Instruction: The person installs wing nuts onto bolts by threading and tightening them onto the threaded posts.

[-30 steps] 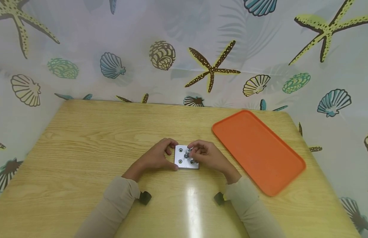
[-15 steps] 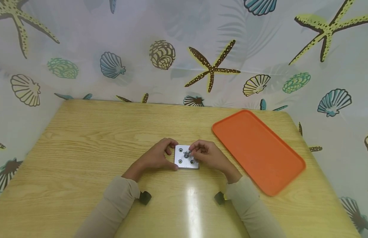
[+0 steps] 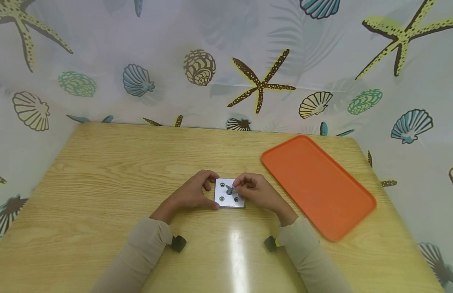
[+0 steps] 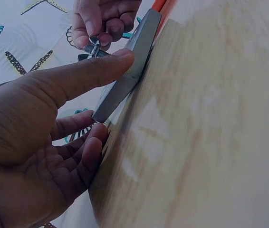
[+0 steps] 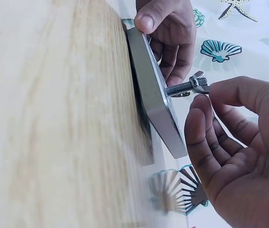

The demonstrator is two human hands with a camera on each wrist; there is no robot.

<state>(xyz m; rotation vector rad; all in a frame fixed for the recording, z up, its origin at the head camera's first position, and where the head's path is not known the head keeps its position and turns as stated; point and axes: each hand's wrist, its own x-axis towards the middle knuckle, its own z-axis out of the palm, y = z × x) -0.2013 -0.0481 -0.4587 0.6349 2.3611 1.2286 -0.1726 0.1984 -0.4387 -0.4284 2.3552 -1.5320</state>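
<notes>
Table (image 3: 138, 154) below, left hand (image 3: 193, 191) grips the plate (image 3: 229, 200) from nine o'clock; right hand (image 3: 256, 190) pinches the nut (image 5: 199, 84) from three. Tilting could jam it.

My left forearm (image 3: 129, 256) is pointing toward one o'clock, the left hand (image 3: 192, 191) gripping with thumb and fingers wide apart; my right forearm (image 3: 309, 254) is pointing toward eleven, the right hand (image 3: 260, 192) pinching between thumb and fingertip.

In the head view, the right grip (image 3: 257, 190) hides the metal plate (image 3: 229, 203) at its far-right corner
</notes>
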